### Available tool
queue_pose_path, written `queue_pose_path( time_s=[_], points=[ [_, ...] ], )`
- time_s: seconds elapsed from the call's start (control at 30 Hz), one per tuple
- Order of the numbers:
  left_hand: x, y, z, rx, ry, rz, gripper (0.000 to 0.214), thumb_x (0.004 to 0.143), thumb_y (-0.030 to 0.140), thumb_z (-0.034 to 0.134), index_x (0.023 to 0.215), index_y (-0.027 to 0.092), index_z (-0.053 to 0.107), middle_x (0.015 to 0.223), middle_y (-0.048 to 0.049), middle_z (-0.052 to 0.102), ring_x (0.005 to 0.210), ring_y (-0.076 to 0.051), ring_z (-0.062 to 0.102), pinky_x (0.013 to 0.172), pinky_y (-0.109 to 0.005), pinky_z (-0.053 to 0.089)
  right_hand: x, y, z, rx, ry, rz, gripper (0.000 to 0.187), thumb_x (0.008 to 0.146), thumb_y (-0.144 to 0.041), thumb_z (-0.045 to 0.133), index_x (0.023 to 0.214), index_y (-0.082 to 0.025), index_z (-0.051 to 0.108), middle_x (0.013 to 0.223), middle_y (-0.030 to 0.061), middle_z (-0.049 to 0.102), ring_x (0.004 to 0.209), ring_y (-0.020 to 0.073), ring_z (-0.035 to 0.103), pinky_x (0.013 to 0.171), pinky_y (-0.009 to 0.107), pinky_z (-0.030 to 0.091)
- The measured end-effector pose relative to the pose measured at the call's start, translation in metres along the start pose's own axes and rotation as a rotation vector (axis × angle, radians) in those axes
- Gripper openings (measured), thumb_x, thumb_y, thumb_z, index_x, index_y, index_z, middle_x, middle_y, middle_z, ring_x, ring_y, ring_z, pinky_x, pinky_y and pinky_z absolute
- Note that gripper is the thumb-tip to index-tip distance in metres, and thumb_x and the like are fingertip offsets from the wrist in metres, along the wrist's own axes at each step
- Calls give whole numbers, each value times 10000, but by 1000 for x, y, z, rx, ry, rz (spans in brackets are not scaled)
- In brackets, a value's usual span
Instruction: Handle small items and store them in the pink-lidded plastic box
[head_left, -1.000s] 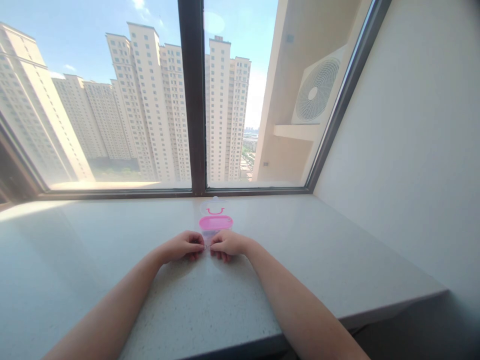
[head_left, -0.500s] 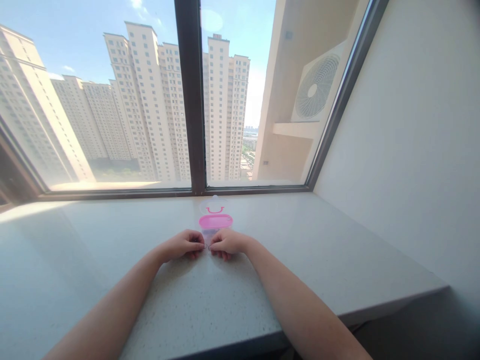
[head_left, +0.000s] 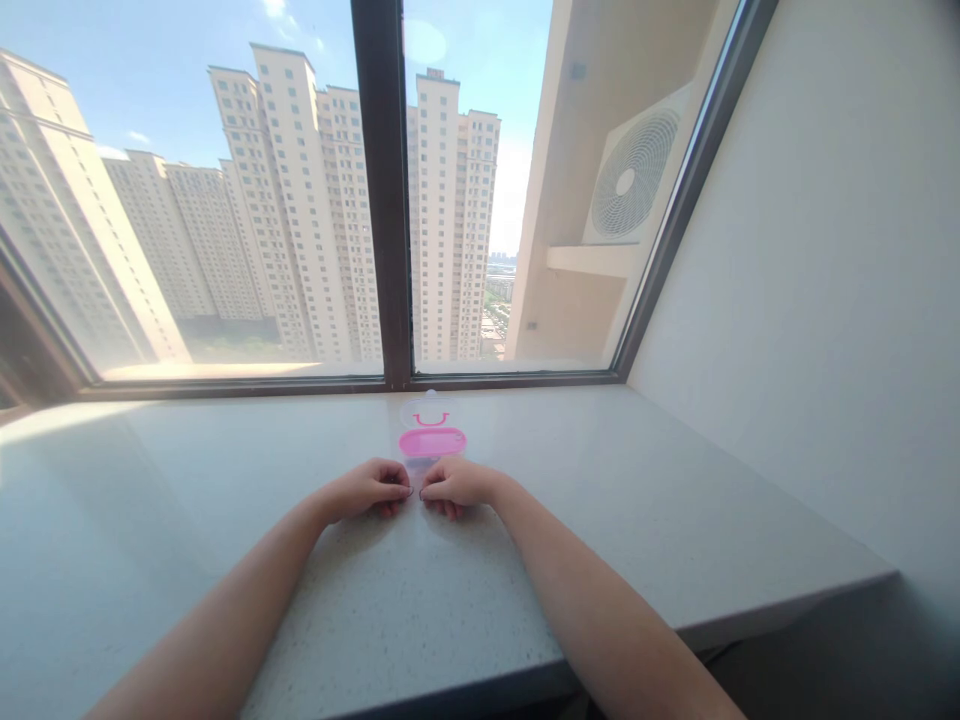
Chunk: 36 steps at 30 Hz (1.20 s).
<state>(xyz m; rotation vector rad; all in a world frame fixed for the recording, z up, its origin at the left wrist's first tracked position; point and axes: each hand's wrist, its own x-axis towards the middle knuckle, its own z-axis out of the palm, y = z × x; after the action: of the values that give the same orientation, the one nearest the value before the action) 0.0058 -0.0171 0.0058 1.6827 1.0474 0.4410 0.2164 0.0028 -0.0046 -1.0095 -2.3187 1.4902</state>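
Note:
My left hand point(head_left: 379, 487) rests low over the speckled white counter, fingers pinched on a small dark thin loop point(head_left: 411, 491), perhaps a ring or hair tie. Facing it across a narrow gap, my right hand point(head_left: 454, 486) pinches a similar small thin loop point(head_left: 421, 494). Both loops are too small to make out fully, and they look apart. Just beyond my hands stands a small pink-rimmed box point(head_left: 433, 442), partly hidden by my right hand. Its clear lid point(head_left: 420, 411), with a pink handle point(head_left: 431, 421), is open toward the window.
The white counter point(head_left: 420, 610) runs up to a brown-framed window point(head_left: 394, 200), with its front edge near my forearms. A white wall point(head_left: 810, 300) closes off the right side. Outside are tall buildings and an air-conditioner unit point(head_left: 634, 175).
The gap between my fingertips looks slightly wider or shifted a little. Otherwise my hands and the box stay where they were.

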Motion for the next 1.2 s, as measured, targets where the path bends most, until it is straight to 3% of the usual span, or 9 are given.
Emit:
queue_pose_path(
  time_s=[1.2],
  points=[
    [-1,0,0,-19,1,2,292,692,421,629,758,150,540,642,16,562,590,-129,551,551,-243,444,-4,-4,1,-19,-1,-2,115,754,-200,489,701,-134,566,558,-21,554,423,84,539,402,166,408]
  ],
)
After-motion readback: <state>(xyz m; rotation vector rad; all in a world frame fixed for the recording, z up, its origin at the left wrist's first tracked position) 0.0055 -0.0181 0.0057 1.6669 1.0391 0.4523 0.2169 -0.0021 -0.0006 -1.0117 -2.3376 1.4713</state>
